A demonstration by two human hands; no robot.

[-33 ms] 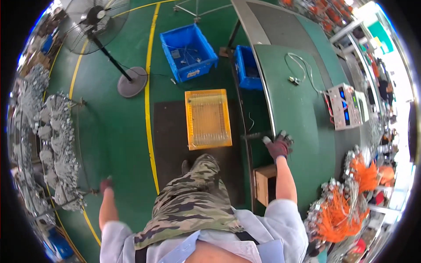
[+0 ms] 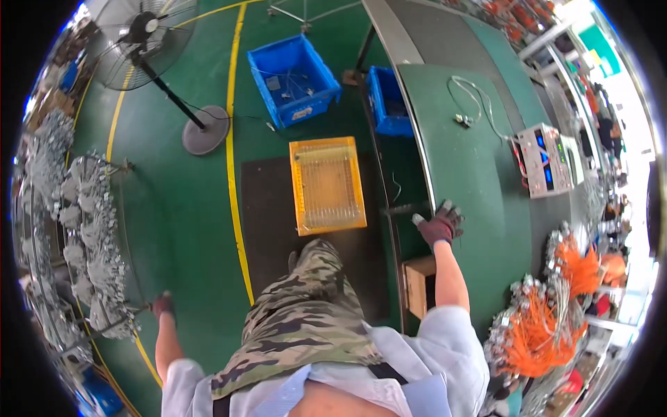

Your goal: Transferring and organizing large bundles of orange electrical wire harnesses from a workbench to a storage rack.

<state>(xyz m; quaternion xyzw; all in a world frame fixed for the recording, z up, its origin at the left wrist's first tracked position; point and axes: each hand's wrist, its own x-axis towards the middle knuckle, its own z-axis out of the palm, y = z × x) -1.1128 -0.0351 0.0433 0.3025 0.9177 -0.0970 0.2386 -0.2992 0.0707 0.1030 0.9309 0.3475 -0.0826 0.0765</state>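
Observation:
My right hand, in a dark red glove with grey fingertips, rests on the near part of the green-topped workbench. Its fingers are spread, with the thumb at the bench's left edge, and it holds nothing. Low on the left, my left hand, also in a dark red glove, is beside the end of a bar of the rack. Its fingers are small and blurred, so I cannot tell whether it grips that bar. Bundles of grey-white cables hang thickly from the rack.
A yellow-framed stool stands ahead of my legs on a dark mat. Beyond are a blue crate, another blue crate under the bench, and a pedestal fan. A tester box, a cable and orange cable bundles are at right.
My left hand has moved slightly nearer me and closer to the rack's bar. The whole view has shifted a little. My right hand stays spread on the bench.

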